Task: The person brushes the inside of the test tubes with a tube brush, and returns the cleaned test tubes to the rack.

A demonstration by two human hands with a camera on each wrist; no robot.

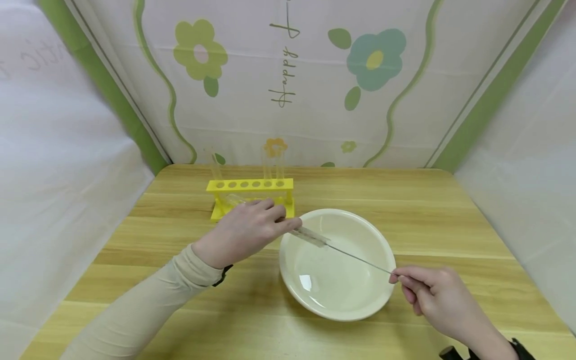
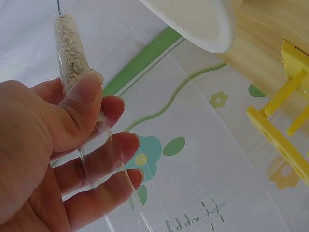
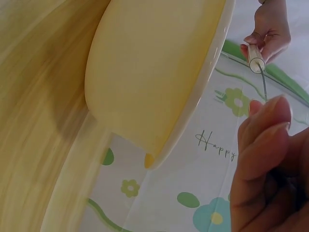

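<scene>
My left hand (image 1: 252,227) grips a clear glass test tube (image 1: 312,237), tilted over the left part of a cream basin (image 1: 342,295). In the left wrist view the bristles of a test tube brush (image 2: 71,46) fill the tube's mouth end, and thumb and fingers wrap the glass below them. From the mouth a thin wire handle (image 1: 360,259) runs right to my right hand (image 1: 443,300), which pinches its end between thumb and forefinger beside the basin's right rim. The right wrist view shows the tube's round mouth (image 3: 257,65) with the wire entering it.
Behind my left hand stands a yellow test tube rack (image 1: 249,185) with a test tube (image 1: 216,167) at its left end and two more at its right. A dark object (image 1: 450,353) lies at the front right. Floral cloth (image 1: 288,120) hangs around the wooden table (image 1: 450,215).
</scene>
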